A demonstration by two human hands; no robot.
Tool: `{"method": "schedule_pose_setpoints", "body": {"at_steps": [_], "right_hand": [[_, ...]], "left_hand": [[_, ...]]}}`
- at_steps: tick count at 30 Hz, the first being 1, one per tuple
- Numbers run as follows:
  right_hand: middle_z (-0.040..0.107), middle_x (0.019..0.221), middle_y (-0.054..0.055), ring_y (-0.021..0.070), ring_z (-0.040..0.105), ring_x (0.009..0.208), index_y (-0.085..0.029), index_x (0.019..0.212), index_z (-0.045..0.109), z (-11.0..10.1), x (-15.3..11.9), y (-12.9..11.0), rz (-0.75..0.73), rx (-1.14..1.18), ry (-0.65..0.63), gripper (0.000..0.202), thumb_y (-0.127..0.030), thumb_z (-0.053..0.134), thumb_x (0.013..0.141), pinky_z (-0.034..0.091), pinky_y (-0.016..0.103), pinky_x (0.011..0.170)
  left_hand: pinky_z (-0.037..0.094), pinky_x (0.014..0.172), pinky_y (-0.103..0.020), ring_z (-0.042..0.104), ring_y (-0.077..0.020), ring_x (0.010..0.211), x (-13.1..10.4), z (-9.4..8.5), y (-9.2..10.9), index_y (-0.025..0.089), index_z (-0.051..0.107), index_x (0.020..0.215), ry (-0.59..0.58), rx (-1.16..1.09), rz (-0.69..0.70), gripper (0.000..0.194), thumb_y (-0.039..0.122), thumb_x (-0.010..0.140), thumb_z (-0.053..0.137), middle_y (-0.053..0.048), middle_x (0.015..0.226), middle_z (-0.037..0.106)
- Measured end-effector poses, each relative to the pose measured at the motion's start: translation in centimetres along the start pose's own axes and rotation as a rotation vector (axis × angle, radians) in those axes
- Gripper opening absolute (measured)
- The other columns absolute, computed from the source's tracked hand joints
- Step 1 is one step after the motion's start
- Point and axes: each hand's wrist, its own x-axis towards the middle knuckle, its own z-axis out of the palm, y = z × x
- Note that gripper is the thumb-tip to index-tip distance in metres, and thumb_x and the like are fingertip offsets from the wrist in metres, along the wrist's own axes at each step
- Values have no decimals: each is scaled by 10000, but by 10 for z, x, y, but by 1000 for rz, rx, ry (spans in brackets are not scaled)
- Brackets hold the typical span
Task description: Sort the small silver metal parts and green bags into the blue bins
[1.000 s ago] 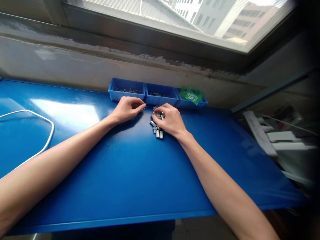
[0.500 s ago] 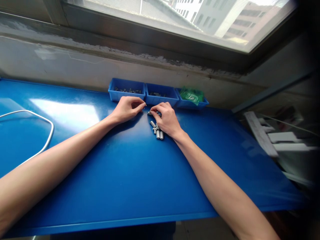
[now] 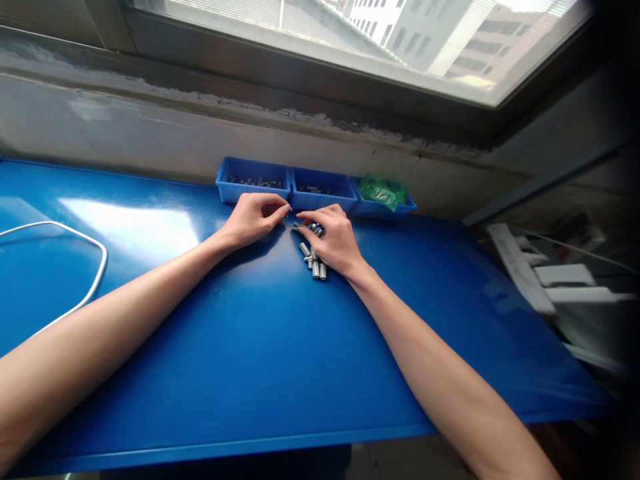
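My left hand (image 3: 257, 217) is above the blue table in front of the left bin, thumb and index finger pinched together; anything between their tips is too small to make out. Just to its right, my right hand (image 3: 334, 235) has its thumb and index finger around a small metal part (image 3: 297, 226). Several silver metal cylinders (image 3: 319, 269) lie in a loose group on the table beneath and beside the right hand, some partly hidden by its fingers.
Three blue bins stand along the wall: the left bin (image 3: 254, 193) and middle bin (image 3: 324, 200) hold small metal parts, the right one (image 3: 383, 212) a green plastic bag (image 3: 384, 191). A white cable (image 3: 103, 263) curves over the table (image 3: 240, 373) at left.
The thumb and index finger of my right hand have parted slightly, showing more of the metal parts below. My left hand has hardly moved.
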Motion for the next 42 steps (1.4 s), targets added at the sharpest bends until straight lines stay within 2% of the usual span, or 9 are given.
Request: {"method": "schedule_pose_setpoints", "body": {"at_steps": [8, 13, 17, 21, 29, 32, 35, 39, 42], "right_hand": [[774, 961, 36, 209, 750, 873, -222, 894, 757, 2, 0, 6, 119, 602, 201, 175, -352, 842, 813, 640, 369, 840], [807, 929, 51, 252, 787, 894, -229, 891, 767, 4, 9, 14, 272, 623, 338, 293, -469, 878, 766, 673, 433, 890], [820, 1049, 80, 282, 794, 1022, -217, 1008, 761, 5, 18, 22, 336, 664, 486, 346, -461, 863, 784, 657, 483, 994], [794, 1203, 91, 279, 772, 1139, -219, 1132, 736, 1, 16, 25, 262, 661, 435, 368, -422, 817, 836, 617, 488, 1078], [817, 982, 50, 230, 797, 879, -229, 978, 765, -2, 1, 21, 243, 461, 336, 148, -329, 691, 897, 667, 401, 865], [813, 957, 43, 219, 787, 844, -227, 976, 770, 1, -1, 21, 243, 484, 329, 153, -318, 684, 887, 657, 383, 833], [806, 921, 34, 210, 777, 806, -229, 980, 769, 2, -2, 21, 256, 477, 311, 164, -316, 671, 882, 647, 370, 806], [792, 865, 24, 202, 767, 773, -226, 996, 766, 1, -3, 20, 257, 453, 271, 182, -318, 657, 882, 633, 353, 772], [799, 902, 26, 202, 766, 795, -228, 1022, 767, -1, -3, 17, 228, 414, 220, 197, -338, 670, 891, 628, 348, 772]], "left_hand": [[535, 690, -263, 725, -186, 762, -2, 0, 10, 131, 794, 972, -41, 21, 14, 335, 432, 932, 654, -86, 916, 804], [521, 709, -260, 707, -174, 775, -2, 0, 12, 140, 808, 1014, -142, 114, 156, 261, 333, 908, 667, -74, 910, 799], [535, 820, -279, 717, -190, 900, -5, 2, 13, 164, 799, 1084, -263, 168, 309, 254, 248, 935, 611, -90, 1019, 785], [533, 898, -307, 692, -216, 994, -8, 1, 16, 192, 771, 1212, -365, 203, 388, 316, 251, 948, 608, -107, 1085, 745], [521, 937, -333, 658, -232, 1050, -6, 1, 10, 228, 801, 1118, -475, 222, 415, 267, 408, 984, 657, -116, 1123, 704], [533, 855, -306, 682, -204, 949, -3, 2, 7, 197, 787, 1043, -426, 180, 349, 267, 411, 998, 633, -103, 1058, 732], [557, 800, -299, 705, -188, 843, -2, 2, 7, 177, 761, 1027, -278, 79, 183, 309, 465, 967, 668, -79, 964, 766], [610, 899, -342, 748, -221, 915, 0, 0, 6, 155, 734, 961, -41, -172, 10, 441, 563, 817, 819, -96, 987, 783], [622, 937, -364, 764, -236, 941, 1, -1, 3, 151, 720, 925, 46, -275, -32, 492, 561, 720, 899, -95, 979, 788]]}}
